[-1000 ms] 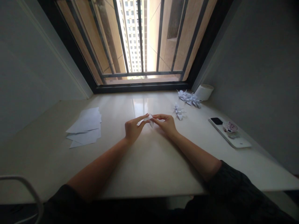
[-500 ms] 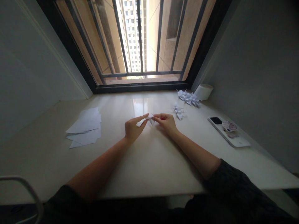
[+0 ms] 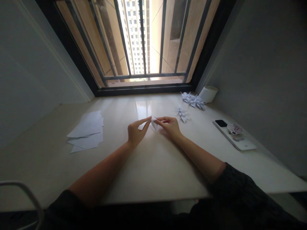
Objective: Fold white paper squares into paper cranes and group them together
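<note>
Between my two hands is a small folded piece of white paper (image 3: 154, 124), with a pointed end hanging downward. My left hand (image 3: 137, 131) pinches its left side between thumb and fingertips. From the right, my right hand (image 3: 170, 125) grips the other side in the same way, its fingers curled. Parts of the paper are hidden behind my fingertips. Just beyond my right hand lie a few small folded paper cranes (image 3: 183, 115), and a larger cluster of folded paper cranes (image 3: 192, 99) sits farther back.
A stack of white paper sheets (image 3: 87, 129) lies on the left of the pale tabletop (image 3: 153, 172). On the right is a white phone (image 3: 236, 137) with a round grip. A white paper roll (image 3: 208, 94) stands by the wall. A barred window (image 3: 144, 88) is behind.
Both hands stay nearly in place with the folded paper between them. Its pointed end shows slightly differently, and the whole view has shifted very slightly.
</note>
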The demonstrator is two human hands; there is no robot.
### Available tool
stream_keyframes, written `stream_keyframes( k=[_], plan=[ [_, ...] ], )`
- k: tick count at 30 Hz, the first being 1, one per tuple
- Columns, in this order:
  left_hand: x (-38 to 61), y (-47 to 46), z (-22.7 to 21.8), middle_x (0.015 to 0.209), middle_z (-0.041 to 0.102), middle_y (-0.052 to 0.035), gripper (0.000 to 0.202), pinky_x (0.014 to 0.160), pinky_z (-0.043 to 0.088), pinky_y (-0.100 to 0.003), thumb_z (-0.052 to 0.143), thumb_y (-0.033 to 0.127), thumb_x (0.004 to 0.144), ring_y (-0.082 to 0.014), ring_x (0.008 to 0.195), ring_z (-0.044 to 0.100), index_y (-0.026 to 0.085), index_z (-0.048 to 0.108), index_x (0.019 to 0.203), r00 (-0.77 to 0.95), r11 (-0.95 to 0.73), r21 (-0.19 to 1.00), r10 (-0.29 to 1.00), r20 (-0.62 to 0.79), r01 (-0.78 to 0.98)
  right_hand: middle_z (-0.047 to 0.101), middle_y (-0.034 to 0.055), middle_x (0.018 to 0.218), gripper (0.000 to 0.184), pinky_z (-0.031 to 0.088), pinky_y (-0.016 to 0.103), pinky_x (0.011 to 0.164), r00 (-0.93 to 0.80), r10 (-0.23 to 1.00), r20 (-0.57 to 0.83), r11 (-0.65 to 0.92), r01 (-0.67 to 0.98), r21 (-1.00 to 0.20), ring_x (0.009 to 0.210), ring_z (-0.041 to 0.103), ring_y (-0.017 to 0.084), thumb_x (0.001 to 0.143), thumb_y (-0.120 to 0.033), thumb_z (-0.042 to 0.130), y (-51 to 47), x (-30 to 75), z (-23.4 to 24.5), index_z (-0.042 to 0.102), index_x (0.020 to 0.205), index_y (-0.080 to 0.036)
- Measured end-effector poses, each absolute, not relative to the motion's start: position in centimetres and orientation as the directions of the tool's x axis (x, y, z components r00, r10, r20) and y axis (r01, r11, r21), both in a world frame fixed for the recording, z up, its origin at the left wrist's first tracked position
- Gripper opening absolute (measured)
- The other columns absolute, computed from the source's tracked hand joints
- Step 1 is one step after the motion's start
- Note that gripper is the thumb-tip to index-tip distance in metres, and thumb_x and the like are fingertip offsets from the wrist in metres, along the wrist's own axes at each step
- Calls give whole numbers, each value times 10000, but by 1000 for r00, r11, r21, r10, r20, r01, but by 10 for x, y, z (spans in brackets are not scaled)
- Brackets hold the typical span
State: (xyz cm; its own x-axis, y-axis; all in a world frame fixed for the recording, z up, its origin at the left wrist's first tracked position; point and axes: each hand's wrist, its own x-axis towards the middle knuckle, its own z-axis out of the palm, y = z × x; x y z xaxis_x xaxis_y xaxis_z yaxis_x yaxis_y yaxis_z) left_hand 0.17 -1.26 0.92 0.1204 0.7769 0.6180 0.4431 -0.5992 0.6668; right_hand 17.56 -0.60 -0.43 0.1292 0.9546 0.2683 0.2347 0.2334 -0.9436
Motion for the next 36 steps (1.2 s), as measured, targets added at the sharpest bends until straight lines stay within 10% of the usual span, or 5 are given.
stream_keyframes(
  k=[36],
  plan=[
    [2, -10, 5, 1030, 701, 4, 261, 839, 549, -315, 654, 304, 778, -183, 937, 671, 282, 686, 1036, 139, -635, 643, 750, 647, 429, 722, 25, 973, 280, 483, 346, 831, 66, 865, 497, 452, 328, -830, 877, 655, 197, 748, -371, 661, -12, 174, -2, 704, 1007, -275]
  ],
)
